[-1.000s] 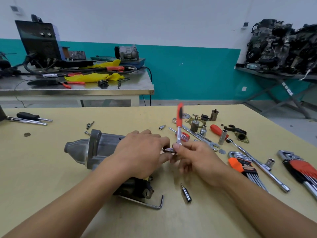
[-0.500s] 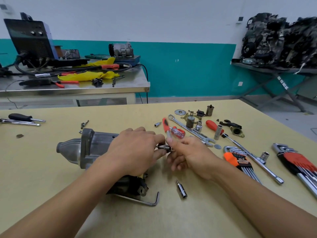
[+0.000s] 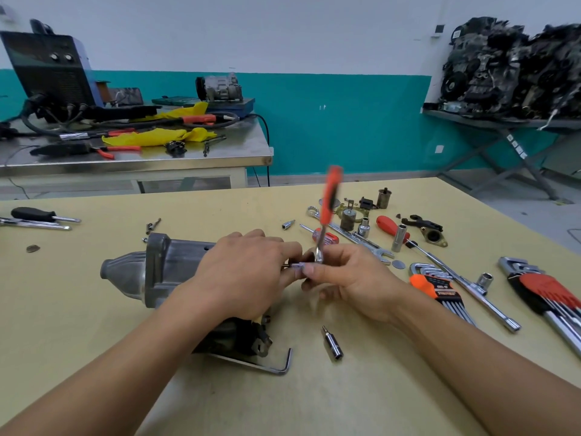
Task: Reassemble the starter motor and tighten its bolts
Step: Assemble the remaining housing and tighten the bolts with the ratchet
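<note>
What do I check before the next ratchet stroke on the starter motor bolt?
1. Starter motor lies on the table under the left hand: ok.
2. Right hand grips the ratchet at its head: ok.
3. Left hand pinches the socket: ok.
4. Socket fully seated: cannot tell, the hands hide its end.
5. Hex key lies against the motor's near side: not ok, move it.
</note>
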Demonstrator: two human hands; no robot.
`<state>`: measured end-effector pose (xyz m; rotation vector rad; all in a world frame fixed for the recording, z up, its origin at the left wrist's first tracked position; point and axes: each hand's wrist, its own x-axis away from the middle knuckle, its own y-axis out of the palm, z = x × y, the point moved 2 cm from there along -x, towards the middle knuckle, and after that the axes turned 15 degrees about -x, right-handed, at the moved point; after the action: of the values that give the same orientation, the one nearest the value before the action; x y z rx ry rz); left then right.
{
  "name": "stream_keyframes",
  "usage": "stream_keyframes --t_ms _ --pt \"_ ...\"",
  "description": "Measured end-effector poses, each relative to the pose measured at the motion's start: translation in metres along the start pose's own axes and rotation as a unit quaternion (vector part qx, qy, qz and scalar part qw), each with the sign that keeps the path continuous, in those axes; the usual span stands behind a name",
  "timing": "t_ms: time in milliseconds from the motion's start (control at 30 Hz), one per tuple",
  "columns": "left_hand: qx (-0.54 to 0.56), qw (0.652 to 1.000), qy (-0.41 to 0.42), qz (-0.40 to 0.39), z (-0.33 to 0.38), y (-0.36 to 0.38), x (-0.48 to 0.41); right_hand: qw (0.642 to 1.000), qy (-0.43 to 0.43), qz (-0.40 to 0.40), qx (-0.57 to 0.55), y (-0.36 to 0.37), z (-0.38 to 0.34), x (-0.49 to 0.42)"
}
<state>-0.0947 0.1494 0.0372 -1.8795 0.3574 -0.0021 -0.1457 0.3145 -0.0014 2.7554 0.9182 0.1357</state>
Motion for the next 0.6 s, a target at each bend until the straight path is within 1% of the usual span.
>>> stream_keyframes --t_ms 33,100,200,267,333,400,467,500,600 --pt "0.000 1.000 -0.001 -0.004 -0.0001 0.0000 -0.0003 1.000 -0.019 -0.007 0.017 -0.0029 0.0008 0.0015" --pt "-0.002 1.000 -0.001 -0.010 -0.0006 -0.0004 -0.0009 0.999 -0.026 -0.008 0.039 -0.0031 0.0008 0.0034" --pt "-0.012 1.000 0.003 -0.001 -0.0002 -0.0003 -0.0001 1.000 0.027 0.012 0.009 0.0011 -0.0005 -0.0002" --pt "-0.010 1.000 0.005 0.002 -0.0004 0.0001 0.0007 0.998 0.053 0.021 0.009 0.0022 -0.0009 -0.0024" --pt "0.000 1.000 0.006 -0.001 -0.0002 0.0001 -0.0001 0.999 0.032 0.010 0.001 0.0016 -0.0001 -0.0015" --pt "0.002 1.000 0.004 -0.006 -0.0006 -0.0005 -0.0008 1.000 -0.022 0.008 0.000 -0.0022 0.0016 0.0009" --pt "-0.002 1.000 0.001 -0.003 -0.0007 -0.0008 -0.0009 0.998 -0.059 0.012 0.030 -0.0052 0.0021 0.0035" --pt "-0.004 1.000 0.000 -0.001 -0.0008 -0.0009 -0.0005 0.997 -0.060 0.011 0.042 -0.0044 0.0014 0.0043" --pt "-0.008 1.000 0.000 0.009 -0.0003 0.0004 0.0009 0.999 -0.005 0.023 0.023 0.0013 -0.0009 0.0023"
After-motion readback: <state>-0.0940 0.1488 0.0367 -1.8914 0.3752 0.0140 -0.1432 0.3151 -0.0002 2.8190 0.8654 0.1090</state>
